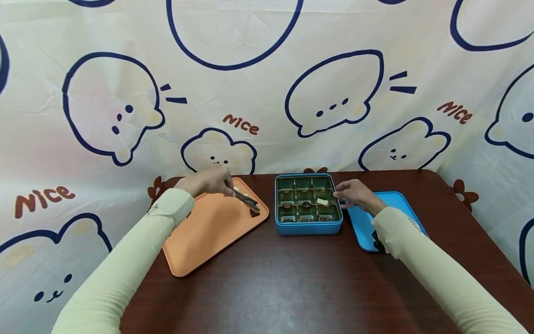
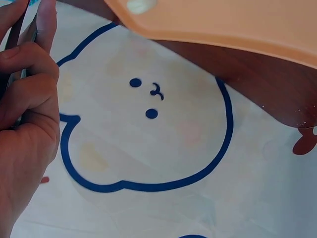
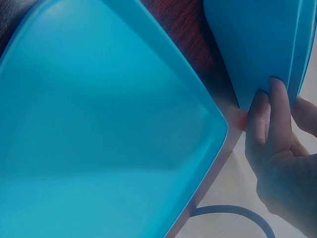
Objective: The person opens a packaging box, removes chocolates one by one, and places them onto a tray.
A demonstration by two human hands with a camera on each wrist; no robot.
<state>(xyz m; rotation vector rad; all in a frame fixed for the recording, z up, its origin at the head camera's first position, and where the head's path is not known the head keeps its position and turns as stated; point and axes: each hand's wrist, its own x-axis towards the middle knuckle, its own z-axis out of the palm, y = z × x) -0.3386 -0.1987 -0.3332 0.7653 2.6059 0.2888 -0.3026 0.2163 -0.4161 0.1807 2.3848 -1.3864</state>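
My left hand (image 1: 212,181) grips a pair of slim dark tongs (image 1: 246,200) above the orange tray (image 1: 204,241). A small dark piece (image 1: 254,213) is at the tongs' tips; I cannot tell if they pinch it. In the left wrist view, curled fingers (image 2: 29,94) wrap the tongs' two arms. My right hand (image 1: 354,194) holds the right side of a blue box (image 1: 308,228), its fingers flat on the outer wall and the thumb at the rim. Inside the box is a gold-green insert of several compartments; a pale piece (image 1: 322,202) lies in the middle row's right one.
A shallow blue tray (image 1: 394,200) stands right of the box, partly under my right forearm. Something black (image 1: 377,242) shows at its near edge. Pale pieces (image 2: 141,5) lie on the orange tray. A patterned cloth (image 1: 267,102) hangs behind the brown table (image 1: 283,278).
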